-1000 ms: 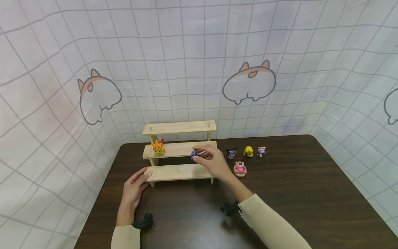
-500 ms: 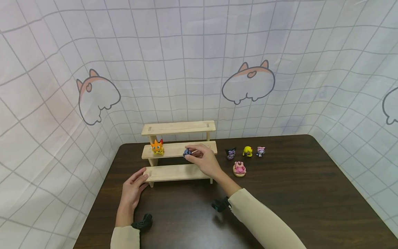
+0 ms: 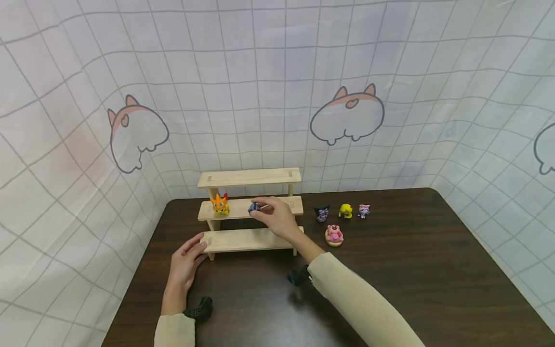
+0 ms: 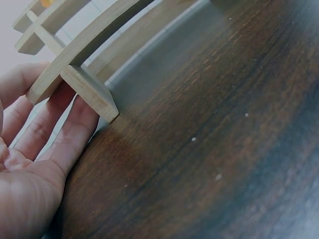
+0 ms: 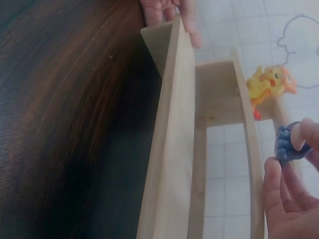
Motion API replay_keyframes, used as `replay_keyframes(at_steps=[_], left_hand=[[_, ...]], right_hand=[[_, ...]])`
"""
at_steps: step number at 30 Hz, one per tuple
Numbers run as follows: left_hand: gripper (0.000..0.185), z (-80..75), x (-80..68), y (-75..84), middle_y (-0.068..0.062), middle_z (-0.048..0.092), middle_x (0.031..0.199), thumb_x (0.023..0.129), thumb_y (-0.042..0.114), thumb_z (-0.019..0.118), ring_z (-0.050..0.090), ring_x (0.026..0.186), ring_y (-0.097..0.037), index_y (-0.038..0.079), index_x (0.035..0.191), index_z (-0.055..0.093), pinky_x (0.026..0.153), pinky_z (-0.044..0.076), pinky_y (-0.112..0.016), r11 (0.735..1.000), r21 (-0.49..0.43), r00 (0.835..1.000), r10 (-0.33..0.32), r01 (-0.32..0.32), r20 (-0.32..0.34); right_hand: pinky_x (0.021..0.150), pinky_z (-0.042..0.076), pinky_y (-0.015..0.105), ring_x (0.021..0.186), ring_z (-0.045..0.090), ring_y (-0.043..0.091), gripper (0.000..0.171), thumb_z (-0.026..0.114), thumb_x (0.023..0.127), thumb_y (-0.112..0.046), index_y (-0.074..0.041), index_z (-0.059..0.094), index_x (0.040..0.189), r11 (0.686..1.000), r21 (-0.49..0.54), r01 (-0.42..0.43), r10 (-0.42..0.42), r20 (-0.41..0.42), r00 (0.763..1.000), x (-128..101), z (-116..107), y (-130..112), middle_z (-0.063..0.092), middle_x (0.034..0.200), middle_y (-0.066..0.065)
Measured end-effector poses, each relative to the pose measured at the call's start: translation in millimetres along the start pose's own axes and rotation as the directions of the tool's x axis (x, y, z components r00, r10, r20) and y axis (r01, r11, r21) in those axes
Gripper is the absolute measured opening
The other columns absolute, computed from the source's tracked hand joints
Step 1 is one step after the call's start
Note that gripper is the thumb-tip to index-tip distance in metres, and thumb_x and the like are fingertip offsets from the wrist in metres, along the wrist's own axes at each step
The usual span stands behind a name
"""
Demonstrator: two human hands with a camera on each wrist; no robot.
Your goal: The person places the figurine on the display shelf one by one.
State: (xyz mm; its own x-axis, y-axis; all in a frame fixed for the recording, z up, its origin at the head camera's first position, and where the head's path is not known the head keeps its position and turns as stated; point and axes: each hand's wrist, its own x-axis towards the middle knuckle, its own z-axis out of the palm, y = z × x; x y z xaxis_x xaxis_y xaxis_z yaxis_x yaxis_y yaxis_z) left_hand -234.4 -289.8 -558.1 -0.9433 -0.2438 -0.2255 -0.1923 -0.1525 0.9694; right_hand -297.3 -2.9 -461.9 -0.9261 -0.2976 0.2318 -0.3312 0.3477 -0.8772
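A three-step wooden shelf (image 3: 243, 239) stands at the back left of the dark table (image 3: 390, 270). An orange and yellow figure (image 3: 220, 204) (image 5: 269, 83) sits on the middle step at its left end. My right hand (image 3: 277, 218) pinches a small blue figure (image 3: 253, 207) (image 5: 289, 144) over the middle step, a little right of the orange one. My left hand (image 3: 187, 260) lies flat on the table with straight fingers (image 4: 65, 134) touching the left end of the lowest step (image 4: 84, 74).
Right of the shelf stand a dark figure (image 3: 322, 213), a yellow one (image 3: 345, 210), a small pink and white one (image 3: 363, 210) and a pink bear (image 3: 334, 234). A gridded cloth backdrop (image 3: 277, 96) walls the table on three sides.
My right hand has carried the blue figure leftward along the middle step, toward the orange figure. The left hand has stayed at the lowest step's end.
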Motion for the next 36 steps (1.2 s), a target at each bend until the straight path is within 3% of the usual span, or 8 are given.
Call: replay_keyframes(at_steps=[20, 27, 36], left_hand=[[0.053, 0.7, 0.2, -0.1, -0.004, 0.057, 0.147, 0.098, 0.023, 0.071, 0.067, 0.110, 0.000, 0.012, 0.147, 0.056, 0.090, 0.057, -0.021, 1.000, -0.002, 1.000, -0.011, 0.011, -0.011], [0.054, 0.8, -0.1, -1.0, 0.006, 0.064, 0.135, 0.097, 0.023, 0.072, 0.068, 0.109, -0.001, 0.010, 0.147, 0.056, 0.090, 0.057, -0.021, 1.000, -0.007, 1.000, -0.001, 0.001, -0.008], [0.054, -0.1, -1.5, 0.0, 0.015, 0.069, 0.119, 0.098, 0.022, 0.071, 0.068, 0.107, -0.001, 0.010, 0.148, 0.055, 0.092, 0.057, -0.023, 1.000, -0.026, 1.000, -0.008, 0.008, -0.004]], right_hand=[[0.085, 0.059, 0.034, 0.107, 0.069, 0.022, 0.039, 0.074, 0.096, -0.028, -0.020, 0.069, 0.133, 0.998, -0.060, -0.016, 0.016, 0.003, 1.000, 23.6, 11.0, -2.2, 0.068, 0.119, 0.005], [0.090, 0.057, 0.037, 0.108, 0.068, 0.021, 0.038, 0.074, 0.096, -0.029, -0.021, 0.070, 0.133, 0.994, -0.102, -0.031, 0.031, -0.001, 1.000, 28.6, 14.3, -1.3, 0.069, 0.121, 0.004], [0.083, 0.054, 0.033, 0.104, 0.066, 0.019, 0.039, 0.075, 0.095, -0.029, -0.021, 0.070, 0.133, 0.983, -0.183, -0.024, 0.029, 0.026, 0.999, 28.5, 16.2, -2.3, 0.069, 0.121, 0.004]])
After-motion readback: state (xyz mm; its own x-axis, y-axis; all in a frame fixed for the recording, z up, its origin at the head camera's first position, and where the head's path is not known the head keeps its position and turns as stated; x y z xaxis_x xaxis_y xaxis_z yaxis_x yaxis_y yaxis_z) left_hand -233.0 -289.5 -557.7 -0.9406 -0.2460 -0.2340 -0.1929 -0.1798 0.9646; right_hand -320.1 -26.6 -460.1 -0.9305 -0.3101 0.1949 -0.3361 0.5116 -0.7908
